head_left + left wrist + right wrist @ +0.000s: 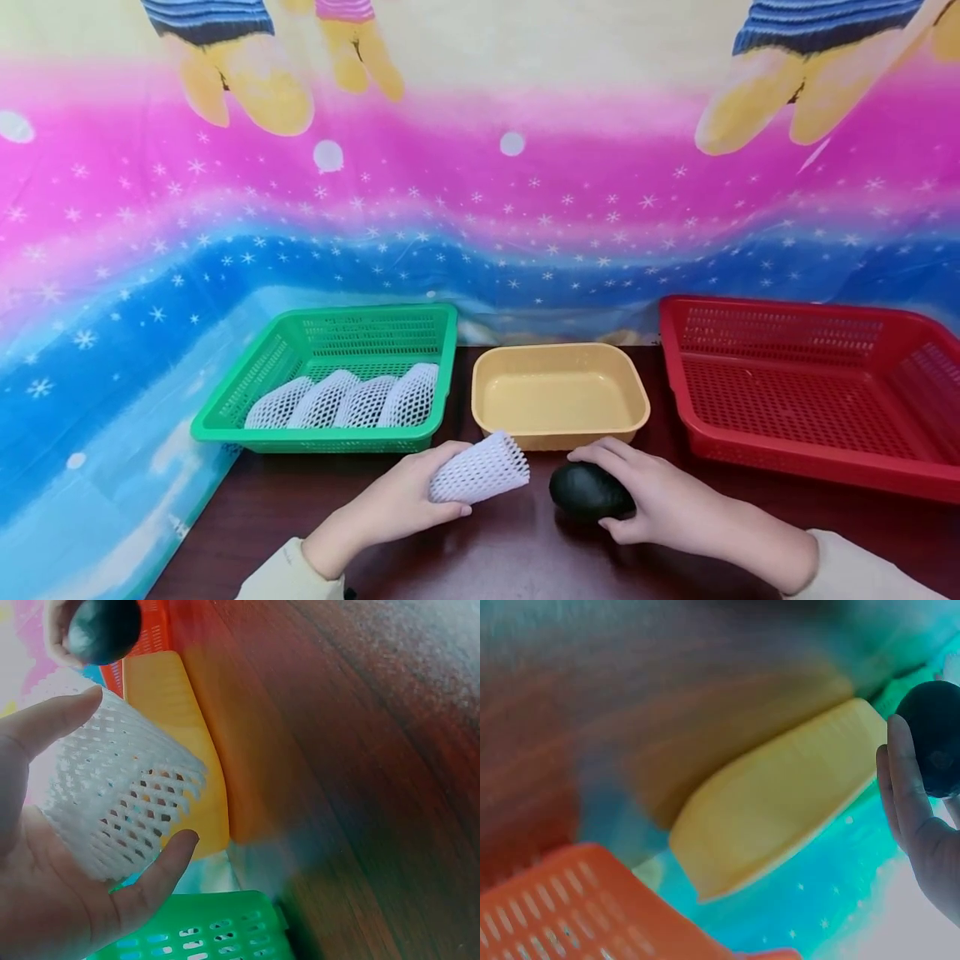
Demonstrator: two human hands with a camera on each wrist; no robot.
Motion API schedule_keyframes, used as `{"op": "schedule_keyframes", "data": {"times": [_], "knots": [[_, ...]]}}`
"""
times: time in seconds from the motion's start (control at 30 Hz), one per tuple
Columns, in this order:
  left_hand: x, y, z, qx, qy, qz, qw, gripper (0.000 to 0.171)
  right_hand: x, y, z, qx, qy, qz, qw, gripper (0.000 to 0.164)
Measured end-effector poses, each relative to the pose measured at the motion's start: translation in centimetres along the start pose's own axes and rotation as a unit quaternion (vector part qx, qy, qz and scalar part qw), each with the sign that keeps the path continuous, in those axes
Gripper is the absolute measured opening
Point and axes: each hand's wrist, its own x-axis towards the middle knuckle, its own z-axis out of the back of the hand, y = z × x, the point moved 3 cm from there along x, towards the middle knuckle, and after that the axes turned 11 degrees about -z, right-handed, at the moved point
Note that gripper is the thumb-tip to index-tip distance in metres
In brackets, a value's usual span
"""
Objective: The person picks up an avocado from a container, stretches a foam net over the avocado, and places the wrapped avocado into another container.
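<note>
My left hand (pixel 408 496) grips a white foam net sleeve (pixel 480 473) between thumb and fingers. The sleeve's open end points right, toward the other hand, and its mesh shows close up in the left wrist view. In my right hand (pixel 667 504) is a dark green, oval avocado (pixel 588 490), held between the thumb and fingers with its far end facing the sleeve. A small gap separates fruit and sleeve. Both hands are in front of a yellow tray (pixel 558 433). In the right wrist view the avocado (pixel 934 739) is cut off by the right edge.
At the back left stands a green basket (pixel 322 443) with several white foam net sleeves (pixel 322 402) side by side in it. A red basket (pixel 795 458) stands on the right. The brown table (pixel 510 558) ends at a colourful printed cloth (pixel 465 192) behind.
</note>
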Motion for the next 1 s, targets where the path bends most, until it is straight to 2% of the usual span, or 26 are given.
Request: {"op": "schedule_keyframes", "data": {"times": [0.23, 0.37, 0.6, 0.87, 1.0], "knots": [[-0.1, -0.1, -0.5, -0.005, -0.004, -0.012, 0.9999, 0.055, 0.4, 0.8, 1.4, -0.014, -0.063, 0.044, 0.997, 0.076], [-0.2, -0.2, -0.8, 0.0, -0.005, -0.024, 0.9997, 0.054, 0.7, 1.2, 1.7, -0.01, -0.076, 0.055, 0.996, 0.076], [-0.1, -0.5, -1.1, 0.003, -0.001, -0.027, 0.9996, 0.055, 1.2, 1.8, 1.9, 0.0, -0.097, 0.079, 0.992, 0.075], [0.1, -0.6, -1.7, 0.012, -0.007, -0.036, 0.9992, 0.054, 1.8, 2.3, 1.3, 0.016, -0.086, 0.087, 0.992, 0.076], [0.4, -0.7, -2.0, 0.014, -0.023, -0.039, 0.9989, 0.05, 2.0, 2.3, 1.1, 0.029, -0.078, 0.089, 0.993, 0.075]]}}
